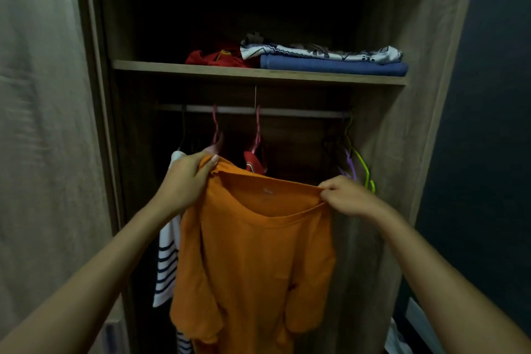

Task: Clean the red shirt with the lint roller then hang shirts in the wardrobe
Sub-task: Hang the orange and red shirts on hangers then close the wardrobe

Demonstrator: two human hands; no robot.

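She stands at the open wardrobe [425, 72], the left hand [186, 181] gripping one shoulder of an orange shirt [255, 261] and the right hand [344, 195] pinching its collar, stretching the neck wide, I'd guess to take a hanger. A red shirt [254, 162] already hangs from the rail [301, 112] just behind, on a pink hanger [256, 135].

Wardrobe [425, 72] fills the frame centre, open. A shelf [172, 67] crosses its upper half; folded clothes [321, 59] lie stacked on its right portion, a crumpled garment [212, 58] just left of them. The rail [287, 112] runs below the shelf, hangers [257, 135] on it. A shirt [258, 261] hangs before the rail, lower centre, between the left hand [186, 178] and right hand [347, 195]. A striped garment [166, 261] hangs behind the shirt's left edge.
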